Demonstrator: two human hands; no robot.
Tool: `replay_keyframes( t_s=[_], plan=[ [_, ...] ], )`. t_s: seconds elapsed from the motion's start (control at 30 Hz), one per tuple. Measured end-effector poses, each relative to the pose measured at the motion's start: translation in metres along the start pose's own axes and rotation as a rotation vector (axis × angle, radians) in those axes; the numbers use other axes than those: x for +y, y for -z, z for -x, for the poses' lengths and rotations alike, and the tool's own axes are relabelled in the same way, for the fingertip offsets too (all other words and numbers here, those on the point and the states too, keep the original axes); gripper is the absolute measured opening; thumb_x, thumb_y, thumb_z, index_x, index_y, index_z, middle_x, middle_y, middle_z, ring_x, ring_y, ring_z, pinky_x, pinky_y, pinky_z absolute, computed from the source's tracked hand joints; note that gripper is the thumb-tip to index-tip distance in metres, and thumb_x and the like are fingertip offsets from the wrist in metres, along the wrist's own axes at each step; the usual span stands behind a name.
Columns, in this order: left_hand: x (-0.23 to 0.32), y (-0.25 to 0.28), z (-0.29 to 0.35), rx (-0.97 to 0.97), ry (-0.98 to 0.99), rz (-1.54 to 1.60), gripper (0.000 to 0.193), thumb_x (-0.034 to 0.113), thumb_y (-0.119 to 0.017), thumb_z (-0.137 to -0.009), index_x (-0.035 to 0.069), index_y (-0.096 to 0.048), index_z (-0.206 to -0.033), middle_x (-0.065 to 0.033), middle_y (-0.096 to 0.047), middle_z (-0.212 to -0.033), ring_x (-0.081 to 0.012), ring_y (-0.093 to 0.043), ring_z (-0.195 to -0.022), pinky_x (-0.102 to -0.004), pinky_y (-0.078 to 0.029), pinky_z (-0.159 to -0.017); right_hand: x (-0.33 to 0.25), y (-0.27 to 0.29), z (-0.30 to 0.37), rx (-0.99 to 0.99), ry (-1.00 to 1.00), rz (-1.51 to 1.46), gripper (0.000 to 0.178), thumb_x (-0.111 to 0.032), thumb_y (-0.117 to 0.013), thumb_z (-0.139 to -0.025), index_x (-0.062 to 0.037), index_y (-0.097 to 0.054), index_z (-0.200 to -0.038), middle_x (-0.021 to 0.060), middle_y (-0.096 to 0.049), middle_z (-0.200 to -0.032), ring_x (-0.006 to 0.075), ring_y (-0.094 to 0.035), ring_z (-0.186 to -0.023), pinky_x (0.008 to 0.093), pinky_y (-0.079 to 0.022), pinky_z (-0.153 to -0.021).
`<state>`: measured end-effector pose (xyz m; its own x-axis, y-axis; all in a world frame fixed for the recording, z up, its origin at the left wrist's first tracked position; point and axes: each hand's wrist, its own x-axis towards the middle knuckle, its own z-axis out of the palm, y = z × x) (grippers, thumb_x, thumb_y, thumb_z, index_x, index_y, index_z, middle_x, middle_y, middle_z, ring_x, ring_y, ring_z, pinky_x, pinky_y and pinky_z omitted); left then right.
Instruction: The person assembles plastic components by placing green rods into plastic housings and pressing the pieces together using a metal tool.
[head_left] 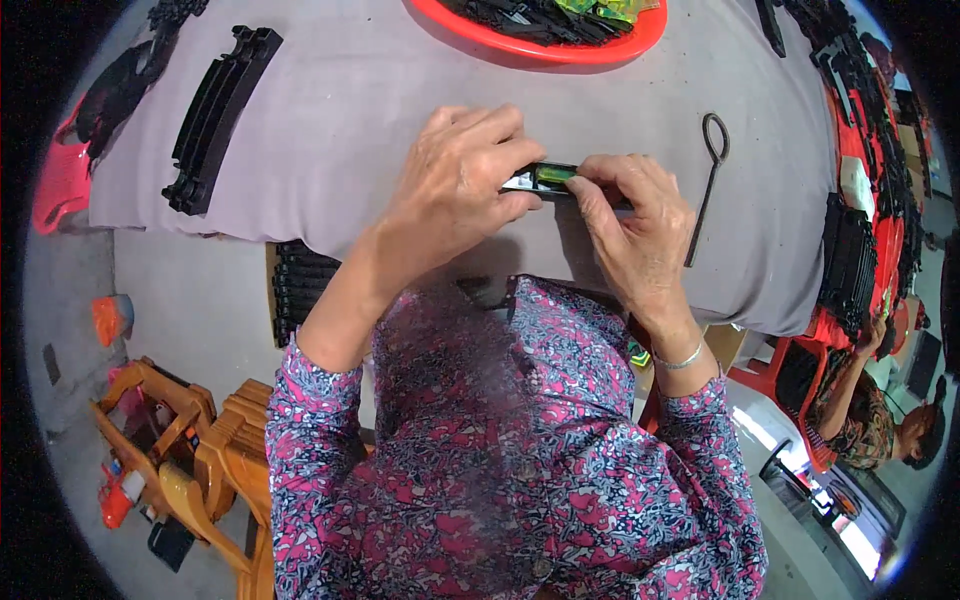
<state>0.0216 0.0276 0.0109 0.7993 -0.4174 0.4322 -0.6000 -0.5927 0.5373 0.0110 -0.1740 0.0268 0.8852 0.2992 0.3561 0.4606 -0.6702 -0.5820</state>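
Between both hands, above the grey cloth, is a narrow black strip-like part [520,181] with a shiny whitish patch at one end. A small translucent yellow-green piece [556,175] sits in or on its right part. My left hand [468,168] grips the black part's left end, fingers curled over it. The thumb and forefinger of my right hand [640,215] pinch at the green piece; its far edge is hidden under the fingertips. Right of my right hand lies a dark metal rod with a looped end [709,185].
A red basin [590,58] of black and yellow-green pieces stands at the far edge of the cloth-covered table [330,110]. Long black ribbed parts [222,120] lie at left. Black parts are heaped at right, near another person [870,420]. Wooden chairs [215,440] stand at lower left.
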Motion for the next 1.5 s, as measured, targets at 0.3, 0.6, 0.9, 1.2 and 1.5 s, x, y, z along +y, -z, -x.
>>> replay_keyframes(
  t_s=[0.3,0.6,0.9,1.2,1.5],
  plan=[
    [-0.006,0.008,-0.012,-0.19,0.109,0.249,0.028,0.017,-0.07,-0.081,-0.001,-0.068,-0.103,-0.0122,-0.058,-0.086,-0.0323,-0.059,-0.083,-0.0414,-0.046,-0.075,-0.001,-0.005,0.001,0.068,-0.02,0.005,0.007,-0.01,-0.073,-0.08,-0.0077,-0.068,-0.085,0.0037,-0.065,-0.078,0.0222,-0.058,-0.072,0.0361,-0.038,-0.069],
    [-0.018,0.004,-0.029,-0.364,0.06,0.22,0.026,0.018,-0.068,-0.084,0.004,-0.072,-0.106,-0.0134,-0.06,-0.086,-0.034,-0.061,-0.082,-0.0428,-0.047,-0.071,-0.004,-0.008,-0.001,0.096,-0.05,0.0,0.006,-0.009,-0.074,-0.079,-0.0075,-0.068,-0.08,0.0042,-0.067,-0.075,0.0224,-0.059,-0.07,0.0364,-0.04,-0.068],
    [-0.017,0.002,-0.025,-0.32,0.057,0.223,0.022,0.016,-0.068,-0.082,0.001,-0.071,-0.097,-0.0138,-0.056,-0.078,-0.0332,-0.058,-0.075,-0.0427,-0.045,-0.067,0.0,0.0,0.003,0.066,-0.024,0.032,0.008,-0.01,-0.075,-0.078,-0.0072,-0.071,-0.083,0.0058,-0.069,-0.076,0.0237,-0.059,-0.067,0.0367,-0.043,-0.066],
    [-0.017,-0.001,-0.025,-0.289,0.096,0.238,0.02,0.011,-0.067,-0.077,-0.001,-0.071,-0.093,-0.0144,-0.055,-0.076,-0.0329,-0.058,-0.074,-0.0437,-0.044,-0.065,0.009,0.009,0.011,-0.011,0.133,0.033,0.023,-0.012,-0.077,-0.075,-0.009,-0.07,-0.097,0.0041,-0.067,-0.09,0.024,-0.058,-0.082,0.0368,-0.042,-0.074],
    [-0.012,0.002,-0.03,-0.298,0.121,0.214,0.019,0.01,-0.065,-0.077,-0.002,-0.07,-0.091,-0.0168,-0.057,-0.081,-0.0371,-0.058,-0.078,-0.0452,-0.045,-0.069,0.008,-0.005,0.014,-0.017,0.212,0.311,0.028,-0.013,-0.079,-0.074,-0.0106,-0.073,-0.101,0.0039,-0.061,-0.093,0.0236,-0.052,-0.085,0.0368,-0.039,-0.074]
  ],
)
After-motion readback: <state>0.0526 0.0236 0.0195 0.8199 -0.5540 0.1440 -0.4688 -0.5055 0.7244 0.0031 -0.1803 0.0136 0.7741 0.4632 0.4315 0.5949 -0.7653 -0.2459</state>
